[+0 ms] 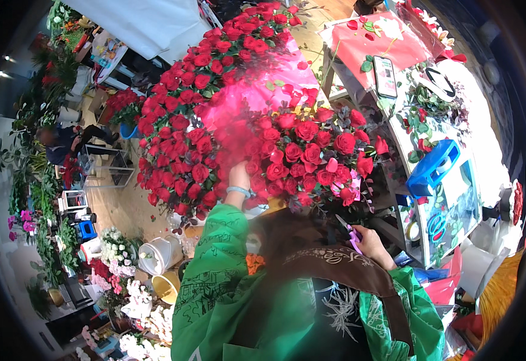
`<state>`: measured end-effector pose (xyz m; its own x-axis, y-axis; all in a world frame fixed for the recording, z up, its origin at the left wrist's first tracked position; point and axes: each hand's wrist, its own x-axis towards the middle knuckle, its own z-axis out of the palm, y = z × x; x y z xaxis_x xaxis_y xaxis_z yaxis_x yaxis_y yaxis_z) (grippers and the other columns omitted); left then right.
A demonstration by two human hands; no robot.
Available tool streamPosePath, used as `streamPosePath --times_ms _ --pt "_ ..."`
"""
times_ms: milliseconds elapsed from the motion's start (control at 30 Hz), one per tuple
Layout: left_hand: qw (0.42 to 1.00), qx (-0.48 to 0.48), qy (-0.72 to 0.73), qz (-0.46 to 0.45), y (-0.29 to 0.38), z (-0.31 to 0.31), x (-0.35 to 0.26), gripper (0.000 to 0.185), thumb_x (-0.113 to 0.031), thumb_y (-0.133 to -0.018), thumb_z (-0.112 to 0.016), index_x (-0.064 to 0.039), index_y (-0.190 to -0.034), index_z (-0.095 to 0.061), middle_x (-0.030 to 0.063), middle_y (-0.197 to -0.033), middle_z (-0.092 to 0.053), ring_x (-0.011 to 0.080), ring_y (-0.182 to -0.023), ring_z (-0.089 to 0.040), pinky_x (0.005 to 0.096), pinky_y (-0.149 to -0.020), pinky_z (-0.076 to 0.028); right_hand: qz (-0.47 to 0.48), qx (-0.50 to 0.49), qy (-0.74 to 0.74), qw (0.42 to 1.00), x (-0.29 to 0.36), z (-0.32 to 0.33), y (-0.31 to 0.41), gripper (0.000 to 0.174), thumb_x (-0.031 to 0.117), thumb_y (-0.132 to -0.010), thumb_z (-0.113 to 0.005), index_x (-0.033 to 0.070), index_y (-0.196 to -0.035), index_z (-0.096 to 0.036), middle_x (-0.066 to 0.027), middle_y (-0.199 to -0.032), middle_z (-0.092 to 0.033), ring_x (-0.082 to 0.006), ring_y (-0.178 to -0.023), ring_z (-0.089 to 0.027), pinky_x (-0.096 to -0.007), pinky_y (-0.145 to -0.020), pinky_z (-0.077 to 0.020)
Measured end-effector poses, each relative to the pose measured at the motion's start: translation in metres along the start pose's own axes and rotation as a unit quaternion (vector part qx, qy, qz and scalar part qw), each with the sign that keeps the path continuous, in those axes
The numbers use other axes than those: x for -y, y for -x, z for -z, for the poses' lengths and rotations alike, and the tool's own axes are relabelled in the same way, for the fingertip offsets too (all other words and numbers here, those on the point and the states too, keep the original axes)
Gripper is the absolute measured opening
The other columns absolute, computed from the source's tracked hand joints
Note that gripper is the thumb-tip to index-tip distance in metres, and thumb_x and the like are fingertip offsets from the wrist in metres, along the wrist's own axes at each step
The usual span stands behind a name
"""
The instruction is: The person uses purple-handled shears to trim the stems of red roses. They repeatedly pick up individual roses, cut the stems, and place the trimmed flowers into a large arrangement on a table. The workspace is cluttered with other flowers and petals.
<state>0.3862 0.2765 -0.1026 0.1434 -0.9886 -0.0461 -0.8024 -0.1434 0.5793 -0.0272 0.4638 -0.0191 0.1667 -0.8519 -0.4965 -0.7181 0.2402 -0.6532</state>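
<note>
Red roses [306, 153] with dark foliage fill a large arrangement in front of me, with pink wrapping [263, 97] showing among them. My left hand [239, 177], with a pale bracelet at the wrist, reaches in among the blooms; its fingertips are hidden by petals and blur, so I cannot see whether it holds a stem. Below the right side of the roses, my right hand [367, 246] grips purple-handled scissors [352, 234], the blades pointing up and left. Another mass of red roses [177, 122] spreads to the left and beyond.
At right, a worktable [418, 239] bears a blue tape dispenser [434, 167], a phone [385, 76], blue-handled scissors [437, 227] and leaves. White and yellow buckets [160, 255] stand low on the left, near pale flowers [136, 300]. A seated person [64, 144] is at far left beside a metal-framed stand [109, 167].
</note>
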Motion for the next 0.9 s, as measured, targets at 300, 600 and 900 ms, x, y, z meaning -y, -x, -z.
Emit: streamPosePath --times_ms 300,600,900 --pt "0.999 0.019 -0.038 -0.024 0.001 0.001 0.019 0.02 -0.008 -0.075 -0.056 -0.001 -0.094 -0.062 0.0236 -0.096 -0.061 0.0402 -0.092 -0.058 0.0446 -0.08 -0.046 -0.006 -0.012 -0.005 1.0 0.001 0.003 -0.003 0.042 0.026 -0.072 -0.07 0.006 -0.108 -0.059 -0.0191 -0.083 -0.064 -0.0379 -0.076 -0.062 -0.0435 -0.066 -0.0494" --pt "0.975 -0.062 -0.08 -0.196 0.025 0.069 -0.094 0.031 -0.002 -0.079 -0.055 -0.007 -0.109 -0.061 0.0134 -0.101 -0.06 0.0312 -0.093 -0.058 0.0384 -0.078 -0.049 -0.023 -0.034 -0.026 0.999 -0.011 0.002 0.005 0.05 0.025 -0.068 -0.075 0.003 -0.109 -0.058 -0.0203 -0.083 -0.064 -0.0362 -0.076 -0.063 -0.0393 -0.066 -0.0498" --pt "0.927 -0.04 -0.168 -0.332 -0.009 0.033 -0.112 0.023 -0.008 -0.073 -0.06 -0.006 -0.096 -0.06 0.0129 -0.118 -0.051 0.0336 -0.108 -0.049 0.0407 -0.089 -0.043 -0.022 -0.02 -0.012 0.999 -0.008 0.009 0.004 0.049 0.027 -0.07 -0.073 0.006 -0.111 -0.058 -0.0188 -0.086 -0.064 -0.0368 -0.08 -0.062 -0.0415 -0.07 -0.0494"
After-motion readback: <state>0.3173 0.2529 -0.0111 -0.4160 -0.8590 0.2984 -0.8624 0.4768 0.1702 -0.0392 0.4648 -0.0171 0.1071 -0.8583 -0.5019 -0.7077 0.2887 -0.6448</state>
